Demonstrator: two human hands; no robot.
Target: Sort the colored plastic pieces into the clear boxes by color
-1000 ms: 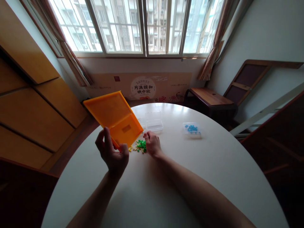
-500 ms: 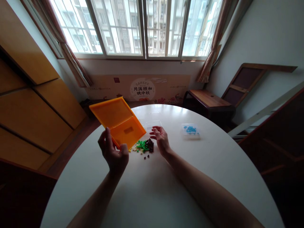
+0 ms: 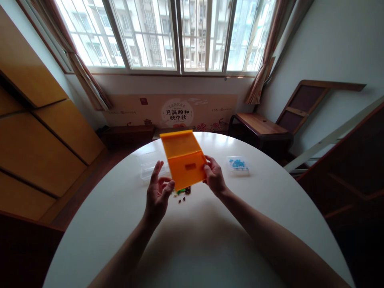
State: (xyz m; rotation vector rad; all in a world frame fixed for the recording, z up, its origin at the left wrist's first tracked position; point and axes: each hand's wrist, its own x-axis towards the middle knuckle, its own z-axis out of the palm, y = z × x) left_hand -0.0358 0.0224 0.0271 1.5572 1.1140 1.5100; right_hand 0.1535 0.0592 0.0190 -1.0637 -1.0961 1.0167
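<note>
An orange plastic case (image 3: 186, 171) with its lid opened out hangs tilted above the table, its inside facing me. My right hand (image 3: 213, 176) grips its right edge between thumb and fingers. At the lower left corner, my left hand (image 3: 159, 192) has its fingers spread; its thumb tip is close to the case, and whether it touches I cannot tell. Below the case lies a pile of small pieces, partly hidden by it: green pieces (image 3: 181, 191) and dark brown pieces (image 3: 188, 190). Two brown bits lie apart in front.
A clear plastic box (image 3: 147, 172) with a raised lid stands on the white round table (image 3: 192, 248), behind my left hand. To the right is another clear box (image 3: 238, 172) with blue pieces (image 3: 238, 163). A wooden bench (image 3: 259, 124) stands beyond the table by the wall.
The orange case has moved right, from my left hand to my right hand. My left hand has let go and spread its fingers. The clear box at left is now uncovered.
</note>
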